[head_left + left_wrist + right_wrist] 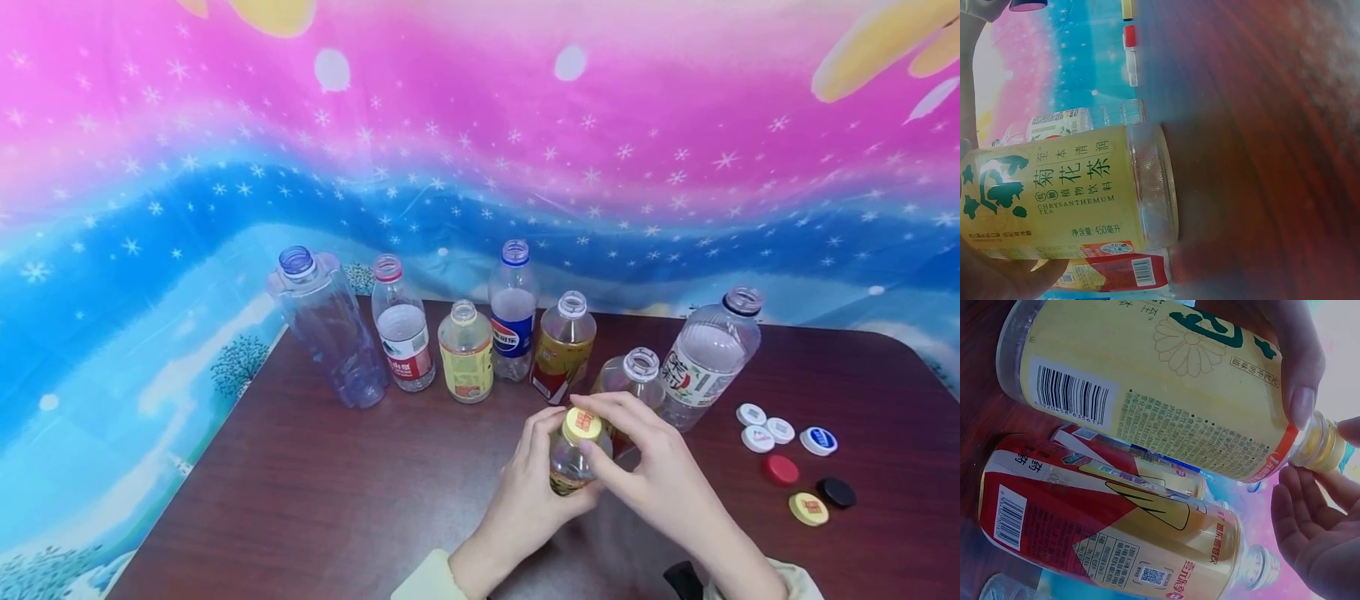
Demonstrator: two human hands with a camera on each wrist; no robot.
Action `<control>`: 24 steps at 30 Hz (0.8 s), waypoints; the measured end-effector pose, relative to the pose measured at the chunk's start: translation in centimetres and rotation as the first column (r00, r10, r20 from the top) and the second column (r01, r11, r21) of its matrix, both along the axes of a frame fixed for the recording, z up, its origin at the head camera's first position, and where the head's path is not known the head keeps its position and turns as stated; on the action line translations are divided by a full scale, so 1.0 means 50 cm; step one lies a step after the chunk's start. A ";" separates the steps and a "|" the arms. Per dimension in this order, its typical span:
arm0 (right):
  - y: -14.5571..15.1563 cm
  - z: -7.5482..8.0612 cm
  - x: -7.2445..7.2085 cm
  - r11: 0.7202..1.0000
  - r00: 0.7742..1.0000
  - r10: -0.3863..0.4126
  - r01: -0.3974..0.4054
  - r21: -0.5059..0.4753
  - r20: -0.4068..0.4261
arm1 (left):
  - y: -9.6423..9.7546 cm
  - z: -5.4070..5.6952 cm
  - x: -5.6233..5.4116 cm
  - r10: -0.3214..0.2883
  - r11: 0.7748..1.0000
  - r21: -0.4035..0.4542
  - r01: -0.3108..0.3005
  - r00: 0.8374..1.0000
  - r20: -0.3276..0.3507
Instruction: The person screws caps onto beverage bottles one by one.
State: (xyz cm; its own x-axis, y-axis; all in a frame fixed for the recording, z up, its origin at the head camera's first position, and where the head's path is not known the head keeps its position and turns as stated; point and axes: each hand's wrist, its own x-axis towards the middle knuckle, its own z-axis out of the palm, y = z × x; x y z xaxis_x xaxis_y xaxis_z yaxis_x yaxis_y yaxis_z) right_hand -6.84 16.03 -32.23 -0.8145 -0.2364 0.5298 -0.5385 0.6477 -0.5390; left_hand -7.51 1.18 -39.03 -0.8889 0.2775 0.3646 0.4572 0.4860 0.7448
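Note:
Upright in front of me is a chrysanthemum tea bottle (1072,194) with a yellow label. My left hand (510,492) grips its body from the left. Thumb and fingers of my right hand (667,467) pinch the yellow cap (582,425), which sits on the bottle's neck. Just behind stands an uncapped bottle (1110,519) with a red and yellow label, partly hidden by my right hand in the head view. The tea bottle appears lifted or low over the table; which one I cannot tell.
Several uncapped bottles line the back: a large bluish one (330,333), a red-label water bottle (405,342), a Pepsi bottle (513,325) and a large clear one (708,358) among them. Loose caps, including a red (782,470) and a black (836,492), lie on the right.

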 end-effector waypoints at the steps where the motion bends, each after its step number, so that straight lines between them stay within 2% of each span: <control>1: -0.001 0.001 0.000 1.000 1.000 -0.009 0.010 -0.002 0.006 | 0.000 0.000 0.000 0.000 1.000 0.004 0.000 1.000 0.007; 6: -0.007 0.002 -0.003 0.999 0.999 -0.038 0.038 -0.026 0.031 | -0.002 -0.002 0.003 -0.001 1.000 0.028 0.000 0.999 0.038; 11: -0.010 0.002 -0.006 0.998 0.996 -0.051 0.053 -0.016 0.073 | -0.004 -0.001 0.002 0.007 1.000 0.019 -0.008 0.999 0.034; 16: -0.005 0.004 -0.006 1.000 0.996 -0.010 0.009 0.013 0.086 | -0.006 0.003 0.002 0.008 1.000 -0.011 -0.008 0.999 0.034; 24: 0.009 0.005 -0.007 0.997 0.997 0.070 -0.070 0.027 0.026 | -0.001 0.003 0.000 -0.017 1.000 0.008 0.017 0.999 0.039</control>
